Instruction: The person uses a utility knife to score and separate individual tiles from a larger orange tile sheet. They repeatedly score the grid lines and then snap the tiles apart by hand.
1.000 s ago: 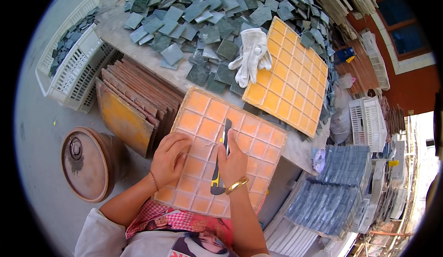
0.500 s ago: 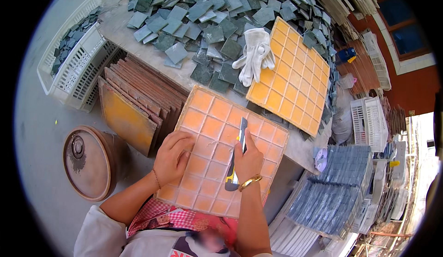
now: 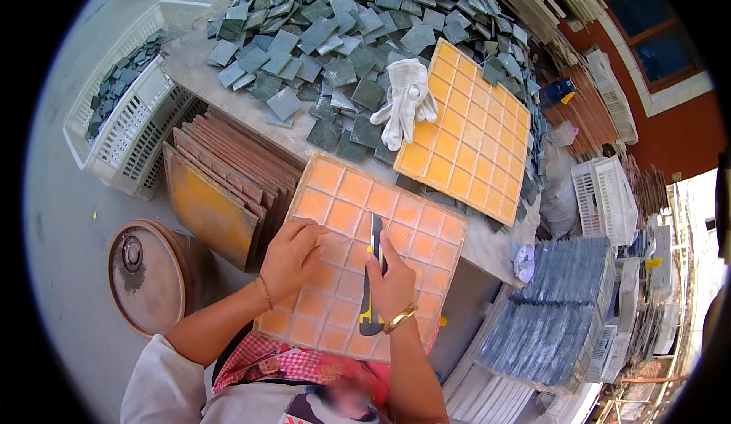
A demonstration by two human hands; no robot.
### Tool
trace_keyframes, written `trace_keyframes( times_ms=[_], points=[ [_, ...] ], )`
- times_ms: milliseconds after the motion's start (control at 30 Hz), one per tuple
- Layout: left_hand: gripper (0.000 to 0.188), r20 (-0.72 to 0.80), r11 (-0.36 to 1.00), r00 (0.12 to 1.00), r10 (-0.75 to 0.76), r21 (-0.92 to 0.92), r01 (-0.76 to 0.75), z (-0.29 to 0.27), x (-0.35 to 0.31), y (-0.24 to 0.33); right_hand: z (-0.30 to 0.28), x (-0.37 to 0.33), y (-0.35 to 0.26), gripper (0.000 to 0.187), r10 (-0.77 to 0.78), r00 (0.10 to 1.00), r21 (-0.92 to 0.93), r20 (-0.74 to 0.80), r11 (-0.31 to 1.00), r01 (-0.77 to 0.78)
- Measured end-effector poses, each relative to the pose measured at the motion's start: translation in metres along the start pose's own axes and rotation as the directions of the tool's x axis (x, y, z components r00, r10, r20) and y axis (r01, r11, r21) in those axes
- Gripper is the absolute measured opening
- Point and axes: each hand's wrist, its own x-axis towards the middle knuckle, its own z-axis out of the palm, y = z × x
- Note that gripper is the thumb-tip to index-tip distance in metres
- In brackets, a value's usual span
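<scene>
A square orange grid mould (image 3: 358,275) with raised pale ridges lies tilted in front of my body. My left hand (image 3: 293,253) rests on its left part, fingers bent and close together; whatever they may pinch is hidden. In my right hand (image 3: 392,275) is a black and yellow utility knife (image 3: 368,314), held over the right half of the mould with its blade end pointing away from me. A second, yellow grid mould (image 3: 472,135) lies farther off on the table, with a pair of white work gloves (image 3: 407,104) on its left edge.
Loose grey-green square tiles (image 3: 343,74) are heaped on the table (image 3: 199,62). At left stand a white crate (image 3: 145,131) of tiles, a row of brown boards (image 3: 221,196) and a round drum (image 3: 148,279). Stacked blue-grey tile sheets (image 3: 563,272) are at right.
The knife and my right hand have shifted slightly left and toward me over the mould. My left hand stays at the mould's left part. The whole view has shifted a little.
</scene>
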Motion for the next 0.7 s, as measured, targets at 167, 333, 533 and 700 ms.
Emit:
trace_keyframes(
  times_ms=[167, 333, 533, 700],
  points=[
    [0.023, 0.119, 0.973, 0.978, 0.174, 0.132, -0.189, 0.043, 0.065, 0.010, -0.038, -0.022, 0.016, 0.050, 0.115, 0.982, 0.160, -0.147, 0.983, -0.091],
    [0.016, 0.254, 0.872, 0.941, 0.222, 0.381, -0.308, 0.072, 0.096, 0.013, -0.070, -0.039, 0.032, 0.048, 0.142, 0.977, 0.167, -0.160, 0.979, -0.115],
    [0.015, 0.277, 0.895, 0.898, 0.342, 0.196, -0.402, 0.075, 0.115, 0.011, -0.087, -0.038, 0.037, 0.048, 0.118, 0.982, 0.125, -0.145, 0.987, -0.100],
    [0.012, 0.071, 0.957, 0.955, 0.288, 0.013, -0.290, 0.064, 0.111, 0.009, -0.087, -0.028, 0.027, 0.050, 0.020, 0.997, 0.102, -0.073, 0.995, -0.013]
  ],
)
